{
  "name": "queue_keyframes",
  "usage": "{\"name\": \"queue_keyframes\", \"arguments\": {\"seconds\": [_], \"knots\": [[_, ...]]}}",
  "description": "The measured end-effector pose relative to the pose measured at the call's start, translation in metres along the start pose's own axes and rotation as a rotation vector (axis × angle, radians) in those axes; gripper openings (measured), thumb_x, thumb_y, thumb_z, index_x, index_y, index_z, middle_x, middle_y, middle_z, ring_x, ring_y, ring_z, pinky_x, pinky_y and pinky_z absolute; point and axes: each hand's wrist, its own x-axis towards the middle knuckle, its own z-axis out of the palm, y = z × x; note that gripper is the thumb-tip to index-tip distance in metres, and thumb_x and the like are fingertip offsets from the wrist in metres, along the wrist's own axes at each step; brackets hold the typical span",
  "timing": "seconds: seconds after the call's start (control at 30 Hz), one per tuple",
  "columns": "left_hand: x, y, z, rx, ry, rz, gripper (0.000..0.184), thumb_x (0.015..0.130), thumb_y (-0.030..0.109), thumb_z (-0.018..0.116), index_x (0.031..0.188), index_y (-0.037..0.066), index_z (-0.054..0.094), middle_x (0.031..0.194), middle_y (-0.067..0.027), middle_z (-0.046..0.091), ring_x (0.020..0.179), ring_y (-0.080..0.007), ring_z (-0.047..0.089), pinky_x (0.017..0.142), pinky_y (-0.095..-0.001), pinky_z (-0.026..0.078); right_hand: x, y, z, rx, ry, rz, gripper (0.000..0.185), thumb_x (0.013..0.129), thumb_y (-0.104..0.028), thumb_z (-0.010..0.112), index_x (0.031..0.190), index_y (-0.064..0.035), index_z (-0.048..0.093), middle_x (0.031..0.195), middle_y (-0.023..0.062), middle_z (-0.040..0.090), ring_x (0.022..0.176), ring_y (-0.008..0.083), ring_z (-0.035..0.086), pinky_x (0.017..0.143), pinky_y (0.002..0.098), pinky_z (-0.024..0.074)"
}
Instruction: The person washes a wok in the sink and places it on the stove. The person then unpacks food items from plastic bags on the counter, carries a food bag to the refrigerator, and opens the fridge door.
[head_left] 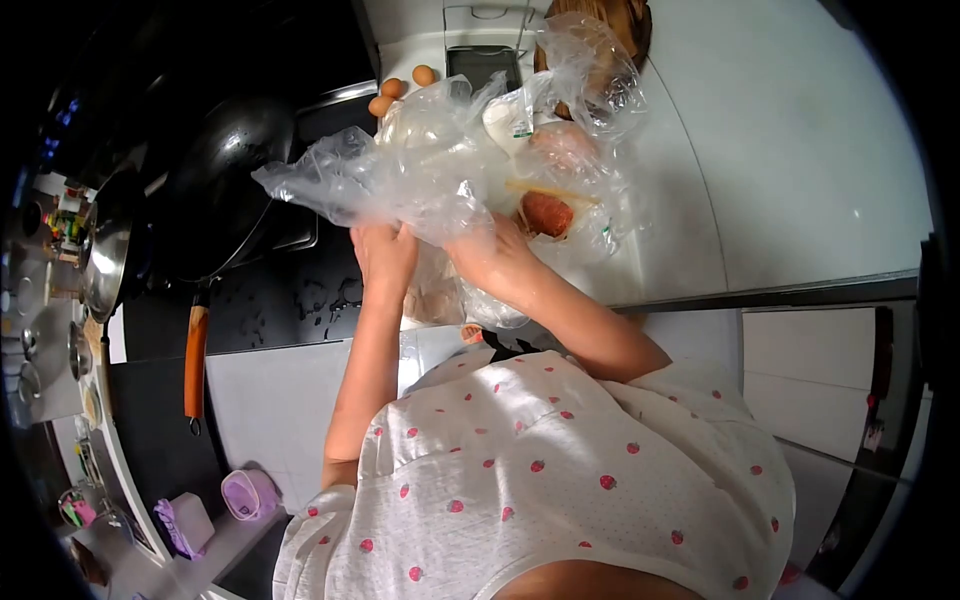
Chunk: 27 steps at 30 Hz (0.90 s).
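A large clear plastic bag (420, 170) spreads crumpled over the counter in front of me. My left hand (384, 255) is closed on its near edge, the fingertips partly under the film. My right hand (487, 258) grips the same bag a little to the right, its fingers partly covered by plastic. Beside my right hand lies a reddish-orange piece of food (547, 213) in clear wrapping. Behind it are a pinkish bagged item (565, 147) and a white packet (505, 120) with a green label. More bagged food (435, 295) lies below my hands, its kind unclear.
Three brown eggs (392, 88) sit behind the bag. To the left, a black wok (225, 185) with a wooden handle (196, 360) projecting over the counter edge stands on the stove. A wooden board (625, 30) is at the back; wet spots mark the black surface (270, 310).
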Motion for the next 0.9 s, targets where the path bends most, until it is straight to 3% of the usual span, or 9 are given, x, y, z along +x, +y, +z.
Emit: {"name": "queue_keyframes", "arguments": {"seconds": [0.13,0.27,0.4,0.47,0.5,0.53,0.57,0.7,0.9], "knots": [[0.006,0.017,-0.022,0.13,-0.01,0.079,0.031,0.073,0.022,0.059,0.091,-0.003,0.061,0.1,-0.0213,0.057,0.095,-0.0366,0.051,0.084,-0.041,0.038,0.001,-0.008,-0.017,-0.059,-0.189,0.04,0.036,0.076,-0.007,0.051,0.112,-0.0047,0.05,0.106,0.0208,0.054,0.099,0.0364,0.05,0.083,0.0396,0.0418],[0.0,0.021,0.0,-0.468,0.016,-0.026,0.032,0.071,0.011,0.058,0.101,-0.002,0.055,0.098,-0.0179,0.058,0.087,-0.0328,0.054,0.079,-0.0372,0.042,-0.007,-0.006,-0.014,-0.021,-0.208,-0.133,0.033,0.075,-0.01,0.055,0.108,-0.0051,0.052,0.103,0.02,0.054,0.096,0.0359,0.051,0.08,0.0411,0.0428],[-0.001,0.005,0.021,-0.177,-0.2,0.203,0.03,0.072,0.009,0.058,0.1,-0.001,0.055,0.095,-0.0158,0.059,0.088,-0.0293,0.056,0.077,-0.0342,0.043,-0.01,-0.034,-0.054,-0.253,-0.449,-0.088,0.026,0.075,-0.014,0.058,0.099,-0.0022,0.057,0.096,0.0181,0.057,0.086,0.0322,0.056,0.075,0.0389,0.0449],[-0.005,0.026,0.02,-0.461,-0.233,-0.018,0.025,0.071,0.008,0.057,0.096,0.002,0.058,0.098,-0.0136,0.058,0.098,-0.0314,0.052,0.083,-0.0376,0.039,-0.001,-0.045,-0.095,-0.128,-0.524,-0.104,0.024,0.077,-0.015,0.058,0.096,-0.0012,0.058,0.092,0.0161,0.059,0.082,0.0281,0.058,0.072,0.0362,0.0461],[-0.009,0.015,0.031,-0.154,-0.302,0.211,0.024,0.071,0.008,0.056,0.095,0.004,0.059,0.102,-0.0118,0.056,0.104,-0.0307,0.048,0.087,-0.0417,0.035,0.005,-0.044,-0.113,0.0,-0.594,-0.122,0.022,0.078,-0.016,0.058,0.094,-0.0001,0.059,0.089,0.0141,0.061,0.077,0.0241,0.06,0.069,0.0334,0.0472],[-0.009,0.013,0.033,0.157,-0.363,0.436,0.024,0.071,0.008,0.055,0.093,0.006,0.06,0.106,-0.0101,0.055,0.111,-0.0299,0.044,0.091,-0.0457,0.031,0.012,-0.041,-0.125,0.087,-0.491,-0.102,0.022,0.079,-0.015,0.057,0.094,0.0003,0.059,0.086,0.0113,0.061,0.073,0.0194,0.06,0.066,0.0308,0.0472],[-0.012,0.016,0.038,0.404,-0.581,0.386,0.024,0.07,0.007,0.053,0.092,0.008,0.061,0.115,-0.006,0.052,0.118,-0.0264,0.036,0.095,-0.0529,0.023,0.021,-0.036,-0.134,0.172,-0.388,-0.083,0.021,0.081,-0.014,0.056,0.095,0.0007,0.06,0.083,0.0085,0.062,0.07,0.0147,0.06,0.064,0.0282,0.0472],[-0.019,0.014,0.05,0.324,-0.446,0.424,0.028,0.069,0.002,0.051,0.093,0.011,0.063,0.117,-0.0021,0.052,0.119,-0.0267,0.036,0.098,-0.0533,0.02,0.076,0.011,-0.142,0.255,-0.048,0.126,0.019,0.082,-0.01,0.052,0.096,0.0006,0.059,0.082,0.0042,0.062,0.065,0.0103,0.055,0.061,0.0259,0.0459],[-0.014,0.012,0.026,-0.094,-0.525,0.332,0.031,0.066,0.001,0.059,0.091,0.019,0.066,0.118,-0.002,0.052,0.122,-0.0263,0.033,0.102,-0.0485,0.015,0.153,0.106,-0.111,-0.247,-0.079,0.371,0.024,0.074,-0.012,0.052,0.091,0.0017,0.063,0.09,0.0197,0.062,0.085,0.0291,0.061,0.074,0.0377,0.0477]]}}
